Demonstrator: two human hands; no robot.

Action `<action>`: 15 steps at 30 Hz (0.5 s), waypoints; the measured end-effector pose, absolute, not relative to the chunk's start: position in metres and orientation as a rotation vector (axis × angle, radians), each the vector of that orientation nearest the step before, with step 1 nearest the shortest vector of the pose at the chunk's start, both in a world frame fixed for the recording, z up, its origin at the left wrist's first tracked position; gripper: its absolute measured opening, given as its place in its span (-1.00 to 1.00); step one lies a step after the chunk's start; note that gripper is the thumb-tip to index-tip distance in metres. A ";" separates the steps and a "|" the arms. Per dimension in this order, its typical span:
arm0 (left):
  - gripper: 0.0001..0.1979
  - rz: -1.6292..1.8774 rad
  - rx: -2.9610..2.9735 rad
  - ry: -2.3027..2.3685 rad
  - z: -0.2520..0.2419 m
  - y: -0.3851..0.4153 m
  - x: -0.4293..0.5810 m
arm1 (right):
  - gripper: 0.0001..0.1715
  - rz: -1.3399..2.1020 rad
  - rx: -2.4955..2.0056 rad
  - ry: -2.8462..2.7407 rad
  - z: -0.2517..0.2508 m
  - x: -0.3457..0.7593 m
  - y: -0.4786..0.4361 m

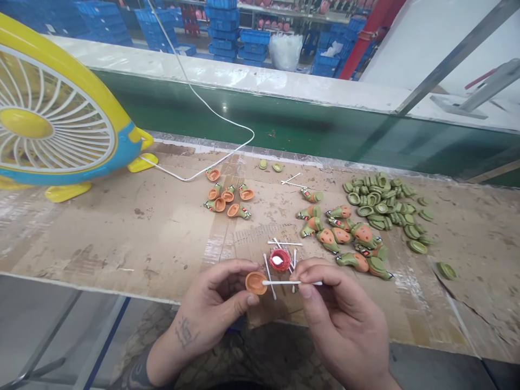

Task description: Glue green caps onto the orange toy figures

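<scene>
My left hand (221, 300) is closed around a small figurine piece (255, 283), its orange oval hollow turned up. In my right hand (339, 309), a white cotton swab (280, 283) is pinched between thumb and fingers. One tip of the swab reaches the rim of the orange hollow; whether it touches the inside is hard to tell. Just beyond my hands stands a small red pot (279, 260) with something white in it. Several loose cotton swabs (284, 243) lie around the pot.
Green-and-orange figurine pieces (341, 235) lie right of the pot, more orange-hollowed pieces (239, 210) at left. A pile of green oval parts (382, 200) sits farther right. A yellow-and-blue fan (60, 119) stands left, its white cord (219, 161) crossing the cardboard-covered table (162, 238).
</scene>
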State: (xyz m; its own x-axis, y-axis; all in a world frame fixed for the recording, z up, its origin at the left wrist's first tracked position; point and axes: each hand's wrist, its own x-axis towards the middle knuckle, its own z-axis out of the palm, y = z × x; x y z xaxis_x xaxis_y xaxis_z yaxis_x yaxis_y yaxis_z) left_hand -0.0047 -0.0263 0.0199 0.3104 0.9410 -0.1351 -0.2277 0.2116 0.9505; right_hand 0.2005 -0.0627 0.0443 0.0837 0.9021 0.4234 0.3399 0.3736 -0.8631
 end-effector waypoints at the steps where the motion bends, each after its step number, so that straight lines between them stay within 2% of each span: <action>1: -0.70 0.971 1.016 0.889 0.019 -0.027 -0.005 | -0.77 0.610 -1.167 -1.489 0.045 0.201 -0.063; 11: -0.75 0.916 1.043 0.926 0.017 -0.026 -0.006 | -0.76 0.568 -1.202 -1.456 0.036 0.208 -0.061; 15: -0.65 0.960 1.054 0.908 0.013 -0.023 -0.004 | -0.80 0.377 -1.347 -1.586 0.027 0.219 -0.047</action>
